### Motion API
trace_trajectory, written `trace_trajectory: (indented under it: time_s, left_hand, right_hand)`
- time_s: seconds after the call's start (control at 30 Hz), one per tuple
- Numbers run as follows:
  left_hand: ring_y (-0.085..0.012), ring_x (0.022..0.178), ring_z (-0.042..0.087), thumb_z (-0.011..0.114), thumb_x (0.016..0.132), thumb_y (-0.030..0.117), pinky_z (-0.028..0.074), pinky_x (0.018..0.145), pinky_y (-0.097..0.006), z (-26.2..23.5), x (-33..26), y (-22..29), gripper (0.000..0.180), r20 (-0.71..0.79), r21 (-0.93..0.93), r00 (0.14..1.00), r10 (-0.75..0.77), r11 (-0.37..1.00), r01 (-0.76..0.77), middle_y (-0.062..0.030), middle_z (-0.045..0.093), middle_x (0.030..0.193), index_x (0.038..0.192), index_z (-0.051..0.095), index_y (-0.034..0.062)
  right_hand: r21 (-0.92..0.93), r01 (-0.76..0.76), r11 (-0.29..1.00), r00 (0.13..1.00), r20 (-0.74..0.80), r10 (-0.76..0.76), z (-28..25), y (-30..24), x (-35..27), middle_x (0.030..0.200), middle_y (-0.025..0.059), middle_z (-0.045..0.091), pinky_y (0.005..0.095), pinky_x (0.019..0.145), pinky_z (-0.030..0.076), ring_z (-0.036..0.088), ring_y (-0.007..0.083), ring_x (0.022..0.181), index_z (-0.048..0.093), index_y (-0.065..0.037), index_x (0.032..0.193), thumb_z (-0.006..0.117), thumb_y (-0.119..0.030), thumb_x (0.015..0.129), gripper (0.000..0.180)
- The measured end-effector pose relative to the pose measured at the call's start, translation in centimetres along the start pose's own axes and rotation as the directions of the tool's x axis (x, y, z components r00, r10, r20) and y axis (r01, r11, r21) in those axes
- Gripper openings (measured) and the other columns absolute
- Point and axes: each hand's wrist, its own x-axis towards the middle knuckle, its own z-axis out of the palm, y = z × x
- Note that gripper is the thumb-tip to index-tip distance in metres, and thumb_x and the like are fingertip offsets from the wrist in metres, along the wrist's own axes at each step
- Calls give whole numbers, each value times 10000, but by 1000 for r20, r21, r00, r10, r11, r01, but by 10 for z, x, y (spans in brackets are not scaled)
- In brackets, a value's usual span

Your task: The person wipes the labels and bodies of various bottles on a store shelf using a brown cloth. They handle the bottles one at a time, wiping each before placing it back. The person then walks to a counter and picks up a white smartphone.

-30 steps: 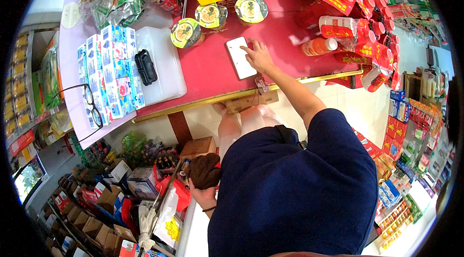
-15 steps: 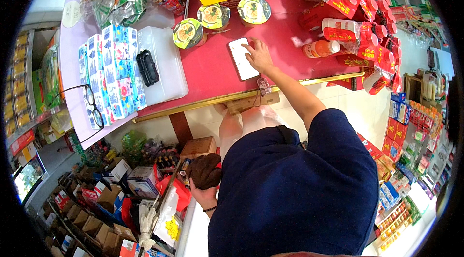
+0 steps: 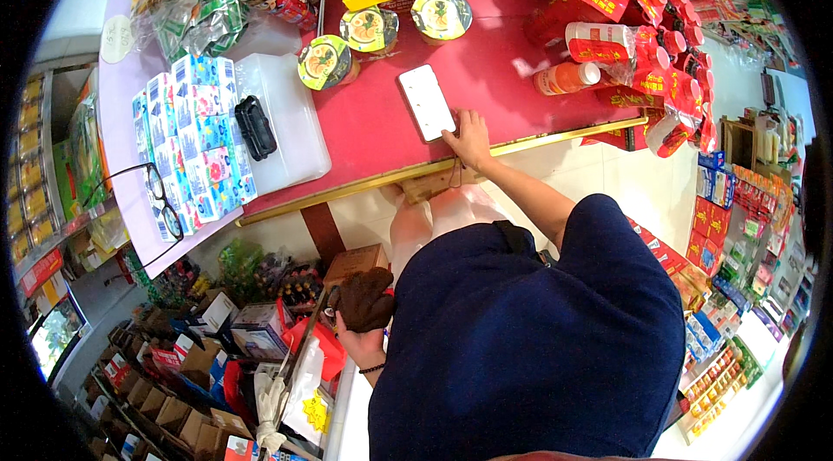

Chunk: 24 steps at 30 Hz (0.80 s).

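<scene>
1. While the right hand (image 3: 469, 138) is laid flat at the near edge of the red counter (image 3: 364, 127), its fingers are spread open and touch the lower corner of the white phone (image 3: 426, 102); nothing is clasped.
2. A dark brown cloth-like bundle (image 3: 364, 298) is gripped by the left hand (image 3: 360, 341), low beside the body and above the boxed goods.
3. The phone is seen lying flat, between the round foil-lidded cups (image 3: 324, 61) and the counter's brass-coloured rim.
4. A slip could probably be caused if the phone were dragged by one corner alone: it might pivot and be tipped over the rim.
5. The orange bottle (image 3: 566, 77) lying nearby could likely be knocked and set rolling by a careless sweep.
</scene>
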Motion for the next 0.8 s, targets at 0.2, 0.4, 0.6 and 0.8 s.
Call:
trace_trajectory:
  time_s: [0.2, 0.4, 0.6, 0.8]
  left_hand:
    - [-233, 1010, 572, 685, 692, -27, 448, 908, -349, 18, -6, 0, 574, 106, 92, 992, 69, 993, -79, -142, 563, 1150, 1215, 448, -37]
    - [-262, 1041, 551, 563, 788, -41, 452, 915, -389, -2, 3, 1, 441, 73, 49, 995, 68, 996, -71, -158, 533, 1188, 1214, 448, -42]
    - [-336, 1129, 490, 430, 927, 212, 410, 956, -490, 0, 4, 7, 389, -40, -164, 995, -93, 983, 85, -177, 495, 1246, 1247, 442, -8]
    - [-344, 1133, 484, 409, 932, 308, 369, 978, -513, 9, 12, 8, 429, 32, -122, 994, -108, 986, 111, -146, 519, 1234, 1247, 461, 20]
  right_hand:
    - [-19, -23, 1000, 999, 23, 24, 2, -12, -10, 1130, 178, 453, 421, 899, 381, 448, 349, 1034, 400, -29, 1246, 745, -405, 650, 784]
    - [-125, -106, 987, 994, -28, 103, 12, -28, -11, 1152, 175, 421, 435, 891, 371, 428, 338, 1052, 319, -22, 1315, 779, -488, 556, 1002]
    - [-220, -210, 953, 976, -97, 193, 20, -45, -9, 1115, 137, 433, 395, 891, 343, 426, 286, 1033, 299, 16, 1323, 783, -538, 503, 1101]
    - [-175, -260, 950, 964, -94, 247, 25, -48, -4, 1122, 151, 420, 403, 911, 346, 415, 307, 1043, 304, 13, 1300, 782, -467, 534, 1023]
